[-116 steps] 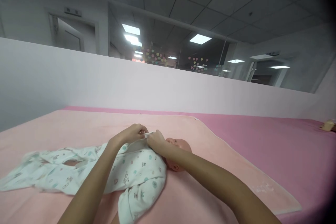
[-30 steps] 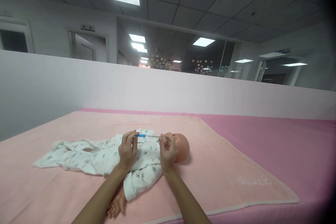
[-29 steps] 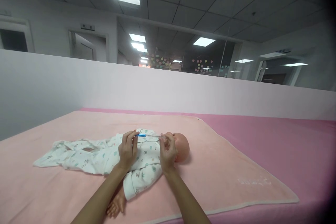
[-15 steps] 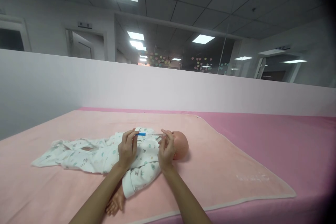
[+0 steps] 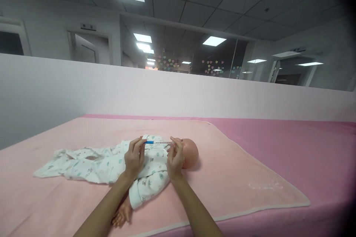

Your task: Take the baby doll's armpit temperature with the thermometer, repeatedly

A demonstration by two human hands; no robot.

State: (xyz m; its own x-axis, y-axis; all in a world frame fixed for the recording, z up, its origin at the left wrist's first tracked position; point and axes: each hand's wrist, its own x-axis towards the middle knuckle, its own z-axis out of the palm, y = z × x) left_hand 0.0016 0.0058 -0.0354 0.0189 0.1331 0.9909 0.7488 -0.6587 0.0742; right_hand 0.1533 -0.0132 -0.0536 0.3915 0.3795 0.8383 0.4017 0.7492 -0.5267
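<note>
Both hands hold a thin thermometer (image 5: 158, 142) level above the doll (image 5: 155, 163): the left hand (image 5: 134, 158) pinches its blue end, the right hand (image 5: 174, 157) its clear tip (each grip closed). The doll lies on a pink blanket (image 5: 236, 170).

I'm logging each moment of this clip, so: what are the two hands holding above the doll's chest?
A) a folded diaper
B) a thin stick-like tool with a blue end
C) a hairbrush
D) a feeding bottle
B: the left hand and right hand each pinch one end of a thin stick with a blue end, level above the doll.
</note>
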